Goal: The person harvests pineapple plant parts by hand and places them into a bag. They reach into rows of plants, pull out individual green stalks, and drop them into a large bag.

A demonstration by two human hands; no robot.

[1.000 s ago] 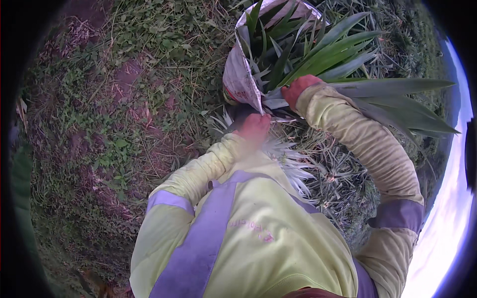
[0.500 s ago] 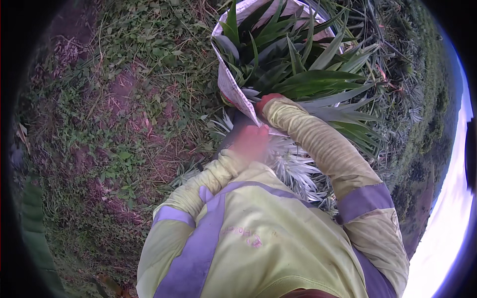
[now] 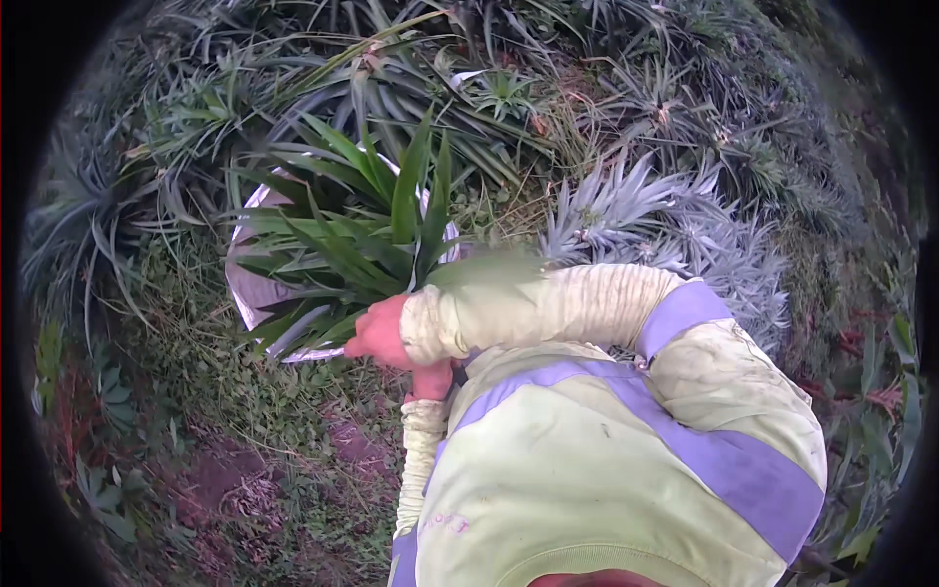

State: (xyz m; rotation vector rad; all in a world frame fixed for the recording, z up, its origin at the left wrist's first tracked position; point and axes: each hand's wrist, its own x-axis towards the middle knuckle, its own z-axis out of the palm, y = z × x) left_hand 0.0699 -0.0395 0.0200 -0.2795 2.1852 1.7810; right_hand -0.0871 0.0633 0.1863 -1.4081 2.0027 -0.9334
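A white woven sack point(image 3: 242, 269) stands on the ground at left of centre, its mouth wide. Long green pineapple-like leafy shoots point(image 3: 342, 240) fill it and stick out past the rim. My right hand point(image 3: 381, 331) is closed on the near edge of the sack, its arm reaching across my chest. Just below and partly behind it is my left hand point(image 3: 430, 380), close to the right wrist. The left fingers are hidden, so what they hold does not show.
Silvery spiky plants point(image 3: 675, 220) grow to the right of the sack. Beyond it are dense rows of spiky-leaved plants point(image 3: 391, 83). Low weeds and grass point(image 3: 225, 391) cover the ground at the near left, with patches of bare soil point(image 3: 230, 479).
The view has swung round, so the sack now sits left of centre instead of at the top. My right hand has come over the left at the rim, and the left is now mostly covered.
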